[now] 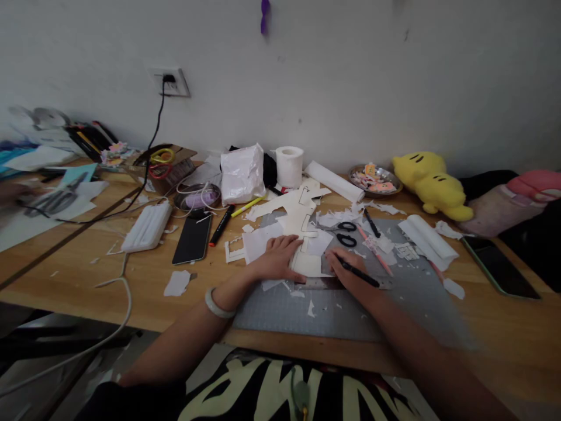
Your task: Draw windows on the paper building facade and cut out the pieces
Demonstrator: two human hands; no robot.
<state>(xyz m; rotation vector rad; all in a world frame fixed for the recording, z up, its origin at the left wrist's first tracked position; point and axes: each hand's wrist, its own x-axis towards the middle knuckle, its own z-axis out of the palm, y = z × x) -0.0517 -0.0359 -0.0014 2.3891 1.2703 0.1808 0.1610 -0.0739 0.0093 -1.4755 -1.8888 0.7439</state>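
My left hand (277, 258) lies flat on white paper (312, 267), fingers spread, its thumb by the end of a ruler (319, 284). In my right hand (346, 273) is a black pen (360, 273), held over the paper's right edge beside the ruler. Its tip is hard to make out behind the fingers. Just beyond my hands lies a white paper cut-out (298, 204) with dark drawn lines. Black-handled scissors (346, 234) rest to the right of it. All this is on a grey cutting mat (307, 321) strewn with paper scraps.
Left of the mat are a phone (191, 238), an orange-tipped marker (221, 225) and a white power strip (147, 225). A paper roll (289, 166), metal bowl (397, 188) and yellow plush toy (432, 182) stand behind. Another person's hand (15, 193) is at far left near scissors.
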